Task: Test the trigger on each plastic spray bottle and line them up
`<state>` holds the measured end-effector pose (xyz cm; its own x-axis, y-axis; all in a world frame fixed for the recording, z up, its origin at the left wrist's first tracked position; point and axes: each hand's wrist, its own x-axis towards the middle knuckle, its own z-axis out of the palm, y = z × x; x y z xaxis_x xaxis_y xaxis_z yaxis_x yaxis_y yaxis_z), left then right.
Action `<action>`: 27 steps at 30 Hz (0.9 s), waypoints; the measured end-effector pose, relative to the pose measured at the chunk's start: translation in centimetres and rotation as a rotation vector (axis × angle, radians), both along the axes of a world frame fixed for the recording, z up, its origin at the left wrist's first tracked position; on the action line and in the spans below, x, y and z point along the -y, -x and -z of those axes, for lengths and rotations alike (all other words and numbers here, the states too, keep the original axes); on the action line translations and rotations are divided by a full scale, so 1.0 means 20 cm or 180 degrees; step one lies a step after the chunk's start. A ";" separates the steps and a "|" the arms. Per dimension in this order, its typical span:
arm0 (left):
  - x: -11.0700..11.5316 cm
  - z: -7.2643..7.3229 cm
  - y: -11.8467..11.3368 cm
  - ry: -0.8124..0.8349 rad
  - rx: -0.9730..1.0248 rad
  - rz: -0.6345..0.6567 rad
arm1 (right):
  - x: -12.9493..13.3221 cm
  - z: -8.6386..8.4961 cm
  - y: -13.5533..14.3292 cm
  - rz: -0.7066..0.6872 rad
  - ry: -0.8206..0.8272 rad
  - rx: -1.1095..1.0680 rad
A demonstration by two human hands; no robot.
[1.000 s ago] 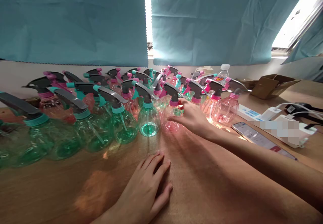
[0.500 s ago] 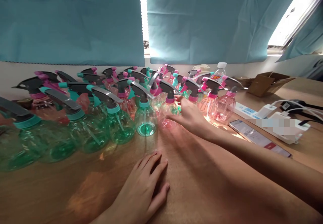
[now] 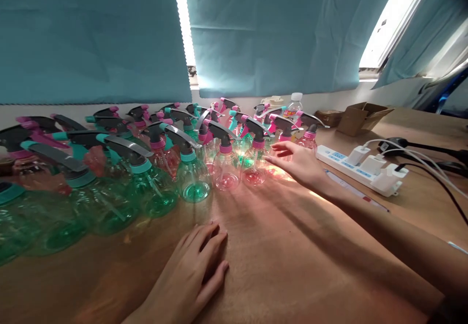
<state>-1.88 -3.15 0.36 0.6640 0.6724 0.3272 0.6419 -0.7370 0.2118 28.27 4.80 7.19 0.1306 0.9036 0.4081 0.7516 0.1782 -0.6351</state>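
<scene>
My left hand lies palm down on the wooden table, its fingers stretched out and holding nothing. Further off, my right hand reaches toward the front row with thumb and fingers apart. It is beside a pink spray bottle, which it partly hides; whether it touches the bottle I cannot tell. Two clear pink spray bottles with grey and pink trigger heads stand upright left of that hand. A green spray bottle with a turquoise collar comes just left of these.
Several more green bottles and pink bottles crowd the left and back. At right are a white power strip with plugs and cables, a phone partly behind my right forearm, and an open cardboard box. Blue-green curtains hang behind.
The view has turned to the right. My right hand has moved right, away from the front pink bottle it was at, to another pink bottle. My left hand still rests on the table.
</scene>
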 end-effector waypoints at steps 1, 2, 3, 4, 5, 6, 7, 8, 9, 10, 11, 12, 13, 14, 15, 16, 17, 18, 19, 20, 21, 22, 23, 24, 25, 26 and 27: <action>-0.01 -0.01 -0.01 0.0034 0.0009 -0.0019 | -0.02 0.01 0.00 -0.0032 -0.0019 0.0026; -0.01 -0.01 -0.03 0.0063 0.0027 -0.0040 | -0.05 0.01 0.02 -0.0045 -0.0027 0.0048; -0.02 -0.01 -0.04 0.0083 0.0054 -0.0056 | -0.07 0.02 0.03 -0.0061 -0.0033 0.0061; -0.03 -0.01 -0.05 0.0095 0.0091 -0.0064 | -0.09 0.02 0.05 -0.0065 -0.0043 0.0070; -0.04 -0.01 -0.07 0.0107 0.0122 -0.0060 | -0.11 0.03 0.06 -0.0057 -0.0065 0.0086; -0.05 -0.01 -0.08 0.0121 0.0147 -0.0058 | -0.13 0.03 0.08 -0.0039 -0.0089 0.0096; -0.07 -0.01 -0.10 0.0128 0.0177 -0.0064 | -0.15 0.04 0.10 -0.0031 -0.0115 0.0101; -0.08 -0.01 -0.11 0.0127 0.0215 -0.0077 | -0.17 0.04 0.12 -0.0028 -0.0134 0.0107; -0.09 -0.01 -0.13 0.0121 0.0259 -0.0099 | -0.18 0.05 0.13 -0.0021 -0.0147 0.0105; -0.10 -0.01 -0.14 0.0123 0.0299 -0.0129 | -0.20 0.06 0.14 -0.0018 -0.0152 0.0102; -0.12 -0.02 -0.16 0.0139 0.0338 -0.0161 | -0.21 0.06 0.15 -0.0018 -0.0151 0.0097; -0.13 -0.03 -0.18 0.0171 0.0378 -0.0187 | -0.21 0.07 0.16 -0.0017 -0.0145 0.0088; -0.13 -0.04 -0.20 0.0225 0.0415 -0.0207 | -0.22 0.07 0.16 -0.0018 -0.0137 0.0079; -0.14 -0.05 -0.22 0.0300 0.0454 -0.0220 | -0.22 0.08 0.16 -0.0023 -0.0129 0.0071; -0.15 -0.06 -0.23 0.0383 0.0499 -0.0222 | -0.21 0.08 0.16 -0.0039 -0.0121 0.0067; -0.16 -0.07 -0.25 0.0467 0.0548 -0.0216 | -0.20 0.08 0.15 -0.0065 -0.0116 0.0070; -0.16 -0.08 -0.27 0.0552 0.0601 -0.0209 | -0.18 0.07 0.14 -0.0103 -0.0115 0.0083; -0.16 -0.08 -0.28 0.0636 0.0655 -0.0210 | -0.16 0.07 0.13 -0.0152 -0.0116 0.0106; -0.17 -0.09 -0.30 0.0694 0.0718 -0.0218 | -0.13 0.07 0.12 -0.0211 -0.0119 0.0136; -0.17 -0.09 -0.32 0.0715 0.0794 -0.0230 | -0.09 0.07 0.11 -0.0280 -0.0140 0.0175; -0.17 -0.09 -0.33 0.0690 0.0888 -0.0256 | -0.05 0.06 0.10 -0.0341 -0.0161 0.0215; -0.17 -0.09 -0.34 0.0633 0.0986 -0.0290 | -0.01 0.06 0.09 -0.0425 -0.0202 0.0263; -0.17 -0.10 -0.36 0.0551 0.1087 -0.0327 | 0.04 0.06 0.08 -0.0531 -0.0299 0.0324; -0.17 -0.10 -0.37 0.0478 0.1164 -0.0360 | 0.10 0.06 0.07 -0.0557 -0.0345 0.0365; -0.16 -0.10 -0.38 0.0445 0.1203 -0.0381 | 0.15 0.06 0.07 -0.0608 -0.0343 0.0382; -0.15 -0.09 -0.39 0.0457 0.1207 -0.0372 | 0.20 0.06 0.07 -0.0635 -0.0316 0.0372; -0.15 -0.09 -0.40 0.0497 0.1187 -0.0324 | 0.26 0.05 0.07 -0.0688 -0.0297 0.0373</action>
